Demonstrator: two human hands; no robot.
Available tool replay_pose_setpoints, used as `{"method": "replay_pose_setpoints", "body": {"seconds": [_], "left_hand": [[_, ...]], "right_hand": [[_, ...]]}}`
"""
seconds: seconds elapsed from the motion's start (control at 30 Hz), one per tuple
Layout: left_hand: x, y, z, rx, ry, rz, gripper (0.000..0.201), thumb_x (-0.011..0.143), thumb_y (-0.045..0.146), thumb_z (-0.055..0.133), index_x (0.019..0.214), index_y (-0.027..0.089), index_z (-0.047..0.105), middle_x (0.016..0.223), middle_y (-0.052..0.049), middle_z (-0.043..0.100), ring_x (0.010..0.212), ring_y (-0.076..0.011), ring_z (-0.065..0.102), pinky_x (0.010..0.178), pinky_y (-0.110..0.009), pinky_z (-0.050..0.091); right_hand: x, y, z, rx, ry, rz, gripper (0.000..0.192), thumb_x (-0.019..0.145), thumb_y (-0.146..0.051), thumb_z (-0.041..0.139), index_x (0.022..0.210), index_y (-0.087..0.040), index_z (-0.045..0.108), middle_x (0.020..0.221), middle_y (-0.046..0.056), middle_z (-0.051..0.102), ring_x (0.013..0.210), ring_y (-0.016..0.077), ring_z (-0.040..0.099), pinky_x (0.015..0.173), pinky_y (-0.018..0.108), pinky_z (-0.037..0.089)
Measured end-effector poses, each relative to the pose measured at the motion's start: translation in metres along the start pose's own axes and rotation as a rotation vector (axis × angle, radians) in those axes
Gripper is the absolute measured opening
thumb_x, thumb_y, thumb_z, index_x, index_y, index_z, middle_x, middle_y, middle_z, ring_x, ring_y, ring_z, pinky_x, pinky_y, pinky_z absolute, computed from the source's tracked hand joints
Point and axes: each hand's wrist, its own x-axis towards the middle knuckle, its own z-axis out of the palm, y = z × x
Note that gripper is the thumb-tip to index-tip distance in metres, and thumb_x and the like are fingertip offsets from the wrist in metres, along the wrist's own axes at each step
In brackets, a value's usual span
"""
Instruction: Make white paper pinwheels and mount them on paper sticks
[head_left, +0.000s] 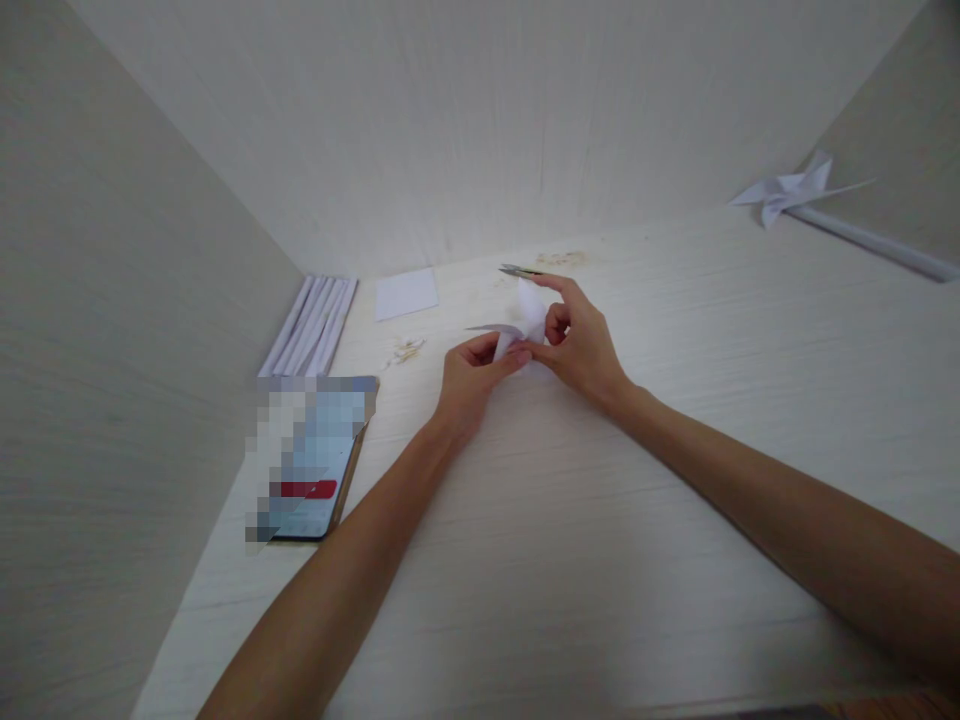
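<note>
A white paper pinwheel (532, 306), its blades curling upward, is between my two hands over the table. My left hand (474, 378) pinches its left side, thumb on top, the other fingers mostly hidden behind the paper. From the right, my right hand (586, 342) closes on it with the thumb at the pinwheel's middle; its index finger reaches out above, close to the scissors. Just beyond the paper lie those small scissors (519, 271), blades pointing left, handles partly hidden by my right hand. Whatever may lie at the pinwheel's centre is covered by my fingers.
Several rolled paper sticks (311, 325) lie at the left wall, beside a square white paper sheet (406, 294). Small thin sticks (406, 351) are nearer. A phone (319, 460) lies left of my forearm. Another pinwheel (795, 190) on a paper stick (874, 240) rests far right. Walls enclose the table.
</note>
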Motion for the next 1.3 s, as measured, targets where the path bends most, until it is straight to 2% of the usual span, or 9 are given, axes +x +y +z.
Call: {"method": "replay_pose_setpoints", "body": {"seconds": [0.17, 0.33, 0.47, 0.57, 0.7, 1.0, 1.3], "left_hand": [[0.000, 0.000, 0.000, -0.087, -0.004, -0.026, 0.018, 0.053, 0.015, 0.068, 0.071, 0.017, 0.067, 0.069, 0.001, 0.065, 0.067, -0.0102, 0.056, 0.071, -0.026, 0.042], [0.003, -0.001, -0.002, -0.138, 0.082, -0.034, 0.019, 0.050, 0.014, 0.068, 0.068, 0.017, 0.066, 0.067, 0.002, 0.064, 0.062, -0.0084, 0.054, 0.069, -0.025, 0.042], [0.004, -0.003, -0.002, -0.137, 0.159, -0.036, 0.018, 0.047, 0.014, 0.070, 0.062, 0.016, 0.062, 0.062, 0.004, 0.062, 0.058, -0.0071, 0.053, 0.063, -0.023, 0.041], [0.004, -0.003, -0.001, -0.129, 0.183, -0.017, 0.016, 0.048, 0.015, 0.070, 0.060, 0.016, 0.060, 0.060, 0.004, 0.061, 0.056, -0.0069, 0.052, 0.061, -0.023, 0.040], [0.004, -0.004, -0.001, -0.115, 0.180, 0.011, 0.015, 0.051, 0.019, 0.069, 0.062, 0.016, 0.060, 0.061, 0.004, 0.061, 0.058, -0.0070, 0.052, 0.060, -0.022, 0.040], [0.005, -0.009, -0.003, -0.040, 0.182, 0.053, 0.016, 0.056, 0.027, 0.068, 0.063, 0.016, 0.058, 0.058, 0.004, 0.058, 0.054, -0.0074, 0.049, 0.056, -0.022, 0.039], [0.004, -0.007, -0.001, -0.007, 0.202, 0.044, 0.016, 0.056, 0.028, 0.067, 0.064, 0.016, 0.060, 0.058, 0.003, 0.059, 0.054, -0.0085, 0.049, 0.055, -0.023, 0.038]], "right_hand": [[0.006, 0.004, 0.001, 0.285, 0.006, 0.100, 0.050, 0.054, -0.030, 0.071, 0.099, -0.021, 0.049, 0.059, -0.006, 0.049, 0.048, 0.0068, 0.041, 0.048, 0.021, 0.033], [0.010, 0.006, -0.002, 0.567, 0.038, 0.361, 0.028, 0.063, -0.037, 0.063, 0.084, -0.020, 0.054, 0.061, -0.004, 0.054, 0.055, 0.0068, 0.051, 0.048, 0.018, 0.037], [0.010, 0.002, -0.004, 0.738, -0.046, 0.487, 0.019, 0.064, -0.034, 0.063, 0.075, -0.019, 0.058, 0.067, -0.002, 0.058, 0.057, 0.0064, 0.053, 0.051, 0.018, 0.041], [0.007, 0.000, -0.003, 0.783, -0.143, 0.482, 0.017, 0.059, -0.027, 0.067, 0.071, -0.018, 0.060, 0.066, -0.003, 0.060, 0.058, 0.0069, 0.054, 0.055, 0.020, 0.043], [0.002, 0.000, 0.000, 0.834, -0.228, 0.428, 0.023, 0.052, -0.021, 0.072, 0.072, -0.018, 0.061, 0.066, -0.002, 0.062, 0.061, 0.0098, 0.056, 0.061, 0.025, 0.045], [-0.001, 0.008, 0.004, 0.815, -0.275, 0.272, 0.028, 0.054, -0.018, 0.072, 0.080, -0.018, 0.063, 0.073, -0.001, 0.066, 0.069, 0.0130, 0.060, 0.067, 0.030, 0.048], [-0.003, 0.008, 0.004, 0.812, -0.303, 0.238, 0.030, 0.055, -0.018, 0.072, 0.083, -0.019, 0.064, 0.079, 0.001, 0.066, 0.074, 0.0143, 0.061, 0.072, 0.032, 0.048]]}}
